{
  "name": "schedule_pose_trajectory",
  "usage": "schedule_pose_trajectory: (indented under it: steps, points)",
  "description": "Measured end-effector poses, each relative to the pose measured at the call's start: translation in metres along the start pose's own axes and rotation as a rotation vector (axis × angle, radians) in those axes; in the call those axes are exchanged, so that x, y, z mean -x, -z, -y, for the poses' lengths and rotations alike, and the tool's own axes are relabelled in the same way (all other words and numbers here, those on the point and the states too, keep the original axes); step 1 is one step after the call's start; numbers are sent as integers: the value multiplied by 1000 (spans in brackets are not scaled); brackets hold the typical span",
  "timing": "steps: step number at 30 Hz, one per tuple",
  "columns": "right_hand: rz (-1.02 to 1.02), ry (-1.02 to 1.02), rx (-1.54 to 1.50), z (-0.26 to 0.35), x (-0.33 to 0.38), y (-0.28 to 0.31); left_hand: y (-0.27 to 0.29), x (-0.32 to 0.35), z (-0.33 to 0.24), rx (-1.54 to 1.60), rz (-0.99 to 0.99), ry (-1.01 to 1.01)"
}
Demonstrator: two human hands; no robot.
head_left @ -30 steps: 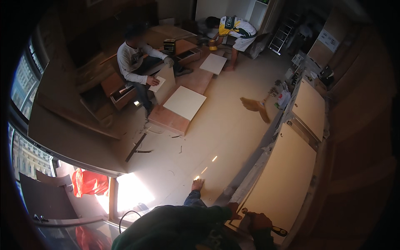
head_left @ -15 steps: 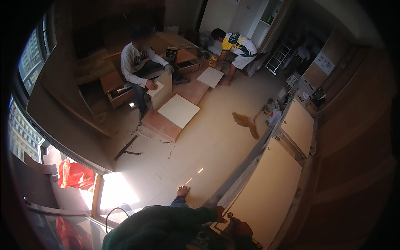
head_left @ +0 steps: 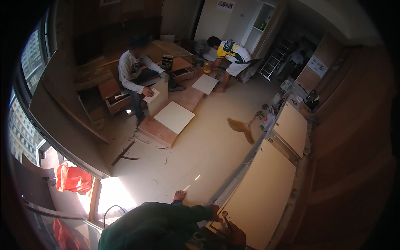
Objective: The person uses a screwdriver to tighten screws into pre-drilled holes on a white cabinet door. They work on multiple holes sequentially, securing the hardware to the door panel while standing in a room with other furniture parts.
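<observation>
While left hand (head_left: 213,212) sits at pale panel (head_left: 262,187), right hand (head_left: 237,235) holds dark tool (head_left: 227,221).
Tool is over panel's near corner, lower right; right fingers (head_left: 233,228) wrapped round it, left fingers' (head_left: 216,208) spread can't be told.

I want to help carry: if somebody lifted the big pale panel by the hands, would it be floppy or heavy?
The panel is probably stiff, since it lies flat like a board. It may feel heavy and awkward, being so broad and long.
</observation>
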State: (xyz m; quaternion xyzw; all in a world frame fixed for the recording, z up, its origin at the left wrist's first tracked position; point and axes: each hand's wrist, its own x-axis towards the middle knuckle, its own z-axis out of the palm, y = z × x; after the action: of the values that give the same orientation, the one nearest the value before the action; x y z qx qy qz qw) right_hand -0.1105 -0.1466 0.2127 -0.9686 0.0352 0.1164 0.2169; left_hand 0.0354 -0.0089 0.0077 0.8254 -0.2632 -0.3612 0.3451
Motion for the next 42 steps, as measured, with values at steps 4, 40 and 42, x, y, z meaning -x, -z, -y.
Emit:
schedule_pose_trajectory:
  steps: [4,40,42]
  points:
    - [-90,-89,19,-14,10,-9,18,11,-21,-3,85,-50]
    - [-106,12,-35,-47,1,-33,18,6,-15,93,72,-16]
    - [-60,-95,-140,-7,8,-8,6,4,0,76,49,-46]
